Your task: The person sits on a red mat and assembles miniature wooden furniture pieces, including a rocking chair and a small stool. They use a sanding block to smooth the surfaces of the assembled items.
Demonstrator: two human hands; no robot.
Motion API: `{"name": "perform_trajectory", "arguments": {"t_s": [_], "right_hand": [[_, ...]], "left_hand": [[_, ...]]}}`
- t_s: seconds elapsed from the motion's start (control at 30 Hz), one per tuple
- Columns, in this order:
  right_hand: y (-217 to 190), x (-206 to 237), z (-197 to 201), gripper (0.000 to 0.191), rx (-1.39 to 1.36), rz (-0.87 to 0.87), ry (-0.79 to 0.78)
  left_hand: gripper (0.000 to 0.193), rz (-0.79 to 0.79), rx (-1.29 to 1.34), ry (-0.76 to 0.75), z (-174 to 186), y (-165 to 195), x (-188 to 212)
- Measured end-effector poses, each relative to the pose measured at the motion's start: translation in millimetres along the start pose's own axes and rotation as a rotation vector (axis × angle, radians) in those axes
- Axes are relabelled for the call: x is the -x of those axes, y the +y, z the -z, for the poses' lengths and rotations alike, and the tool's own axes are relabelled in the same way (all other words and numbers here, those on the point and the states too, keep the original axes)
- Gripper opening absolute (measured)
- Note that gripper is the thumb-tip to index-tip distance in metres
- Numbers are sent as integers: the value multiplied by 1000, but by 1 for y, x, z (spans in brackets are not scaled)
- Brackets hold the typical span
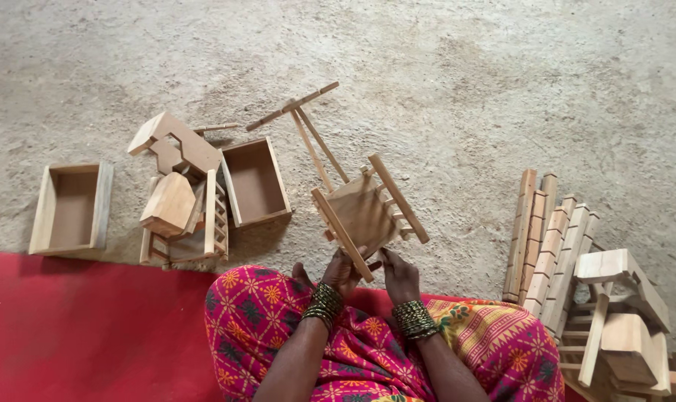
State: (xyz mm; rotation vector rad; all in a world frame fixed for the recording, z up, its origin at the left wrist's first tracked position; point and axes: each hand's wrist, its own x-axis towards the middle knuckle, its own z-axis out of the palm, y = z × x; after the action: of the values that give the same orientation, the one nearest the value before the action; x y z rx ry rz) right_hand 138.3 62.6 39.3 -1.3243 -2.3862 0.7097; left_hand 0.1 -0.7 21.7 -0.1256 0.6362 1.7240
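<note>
While both hands grip its near edge, left hand [341, 272] and right hand [400, 277] closed on it, one small wooden cart frame [364, 212] hangs just above the concrete floor [457, 67]. Two open wooden boxes [73, 208] [254, 181] lie left; slatted side panels [550, 246] are stacked right.

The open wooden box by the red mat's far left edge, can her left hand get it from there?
Probably not without letting go: the left hand grips the small wooden cart frame, and a heap of wooden toy parts lies between it and the open wooden box.
</note>
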Motion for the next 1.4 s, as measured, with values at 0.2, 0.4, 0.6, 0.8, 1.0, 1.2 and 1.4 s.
{"name": "perform_trajectory", "arguments": {"t_s": [0.2, 0.4, 0.6, 0.8, 1.0, 1.2, 1.4], "right_hand": [[19, -12, -5, 27, -793, -594, 46], [28, -12, -1, 32, -1356, -521, -57], [7, 2, -13, 23, -1382, -524, -391], [21, -8, -9, 23, -1484, -704, -268], [37, -16, 3, 28, -1518, -734, -118], [47, -19, 26, 24, -1026, -433, -270], [40, -22, 76, 28, -1153, -549, 39]], "left_hand": [[34, -72, -27, -24, 18, -6, -12], [32, 2, -327, 90, 18, -12, -13], [22, -97, -387, -81, 20, -10, -8], [45, -131, -239, -89, 30, -14, -13], [41, -81, -210, 3, 32, -15, -13], [46, -172, -284, 6, 28, -5, -11], [40, -71, -487, 76, 25, -8, -12]]}}
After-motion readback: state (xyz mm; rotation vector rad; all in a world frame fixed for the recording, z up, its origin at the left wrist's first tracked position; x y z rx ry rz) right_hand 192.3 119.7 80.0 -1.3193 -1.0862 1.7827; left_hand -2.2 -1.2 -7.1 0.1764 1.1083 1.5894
